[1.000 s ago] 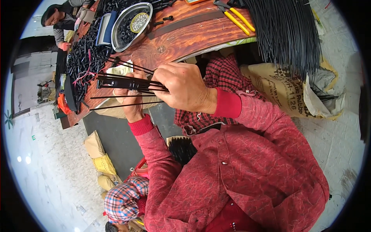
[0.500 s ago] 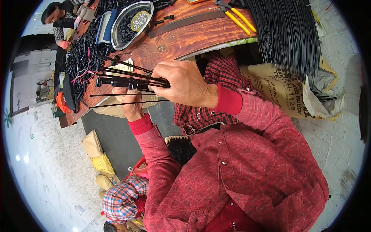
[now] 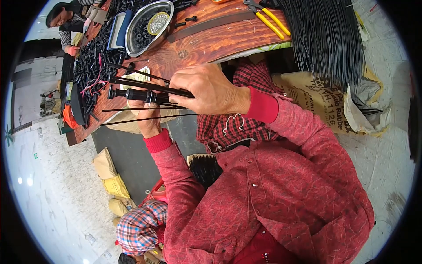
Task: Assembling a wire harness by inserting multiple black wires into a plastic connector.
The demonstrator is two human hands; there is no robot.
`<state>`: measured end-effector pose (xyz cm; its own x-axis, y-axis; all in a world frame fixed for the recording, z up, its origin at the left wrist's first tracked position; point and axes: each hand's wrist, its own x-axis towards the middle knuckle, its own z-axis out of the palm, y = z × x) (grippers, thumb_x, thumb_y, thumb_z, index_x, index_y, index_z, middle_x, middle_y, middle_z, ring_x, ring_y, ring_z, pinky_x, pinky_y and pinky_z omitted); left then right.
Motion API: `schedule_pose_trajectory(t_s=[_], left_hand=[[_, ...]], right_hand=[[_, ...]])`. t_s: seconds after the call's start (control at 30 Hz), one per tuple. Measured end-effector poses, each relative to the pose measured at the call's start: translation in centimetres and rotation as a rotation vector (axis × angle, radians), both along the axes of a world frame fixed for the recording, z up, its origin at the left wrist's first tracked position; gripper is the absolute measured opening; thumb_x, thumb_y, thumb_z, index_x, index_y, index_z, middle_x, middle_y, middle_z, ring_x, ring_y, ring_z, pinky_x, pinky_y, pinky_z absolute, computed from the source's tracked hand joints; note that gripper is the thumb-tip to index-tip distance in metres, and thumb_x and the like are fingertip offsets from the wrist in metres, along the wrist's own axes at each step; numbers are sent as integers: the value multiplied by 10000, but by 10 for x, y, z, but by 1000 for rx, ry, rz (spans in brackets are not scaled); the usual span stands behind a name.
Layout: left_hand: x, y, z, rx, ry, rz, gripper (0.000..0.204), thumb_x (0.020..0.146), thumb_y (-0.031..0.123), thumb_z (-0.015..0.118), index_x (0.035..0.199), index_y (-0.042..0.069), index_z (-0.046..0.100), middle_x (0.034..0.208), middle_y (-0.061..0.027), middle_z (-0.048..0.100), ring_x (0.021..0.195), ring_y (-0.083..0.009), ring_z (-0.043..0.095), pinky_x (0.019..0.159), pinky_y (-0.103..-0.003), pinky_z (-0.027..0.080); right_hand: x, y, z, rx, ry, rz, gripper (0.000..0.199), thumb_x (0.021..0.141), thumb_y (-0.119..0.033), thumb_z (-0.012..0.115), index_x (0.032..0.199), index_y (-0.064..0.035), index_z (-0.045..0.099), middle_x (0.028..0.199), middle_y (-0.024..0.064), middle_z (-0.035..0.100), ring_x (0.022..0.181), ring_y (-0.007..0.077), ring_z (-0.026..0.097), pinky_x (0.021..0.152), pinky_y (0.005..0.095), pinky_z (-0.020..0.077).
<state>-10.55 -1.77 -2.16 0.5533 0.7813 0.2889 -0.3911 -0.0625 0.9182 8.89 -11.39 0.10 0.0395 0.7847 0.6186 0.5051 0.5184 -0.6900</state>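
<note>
My right hand (image 3: 210, 89) is closed around several thin black rods (image 3: 140, 82), which fan out leftward above the table's near edge. Among them sits a thicker black shaft (image 3: 134, 94) with a knob-like end and a pale ring round it. My left hand (image 3: 150, 125) grips that shaft from behind, its fingers partly covered by the rods. Two rods (image 3: 132, 120) stick out apart from the rest, below the shaft. What lies inside my right palm is hidden.
On the wooden table (image 3: 193, 50) lie a heap of black parts (image 3: 94, 66), a metal bowl (image 3: 130, 33) with a yellow dish of small shiny pieces, yellow-handled pliers (image 3: 270, 23) and a dense bundle of black rods (image 3: 323, 39). A printed sack (image 3: 307, 94) stands right. Other people are at left.
My right hand has risen slightly, and the rods near it lie closer together. The shaft's knob end has shifted a little and shows more clearly. My left hand stays nearly in place.
</note>
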Motion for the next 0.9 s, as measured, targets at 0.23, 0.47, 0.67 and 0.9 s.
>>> schedule_pose_trajectory(t_s=[0.23,0.47,0.67,0.9], left_hand=[[1,-2,-2,-20,-56,1,371,786,116,730,1097,17,551,1018,-154,615,920,-268,604,840,-386,502],[-11,1,-14,-93,-155,15,353,822,243,714,1065,53,541,1048,-169,620,884,-266,603,786,-361,510],[-29,7,-33,-148,-261,-12,169,906,222,595,1000,83,577,966,-138,627,774,-268,582,673,-352,502],[-19,7,-31,-86,-306,-8,165,920,224,572,991,78,601,942,-143,635,744,-266,558,655,-338,477]], right_hand=[[-21,-7,-1,59,-31,-227,205,672,-159,702,728,-51,537,687,77,542,677,280,581,621,381,467],[-47,-16,-6,129,-155,-362,134,670,-139,600,685,-71,486,697,68,456,688,237,540,699,378,495],[-61,-19,-10,117,-107,-411,112,658,-122,590,671,-72,490,699,55,461,688,225,540,823,392,518],[-62,-16,-11,93,-67,-389,108,658,-119,593,662,-74,494,701,50,465,694,217,539,826,397,520]])
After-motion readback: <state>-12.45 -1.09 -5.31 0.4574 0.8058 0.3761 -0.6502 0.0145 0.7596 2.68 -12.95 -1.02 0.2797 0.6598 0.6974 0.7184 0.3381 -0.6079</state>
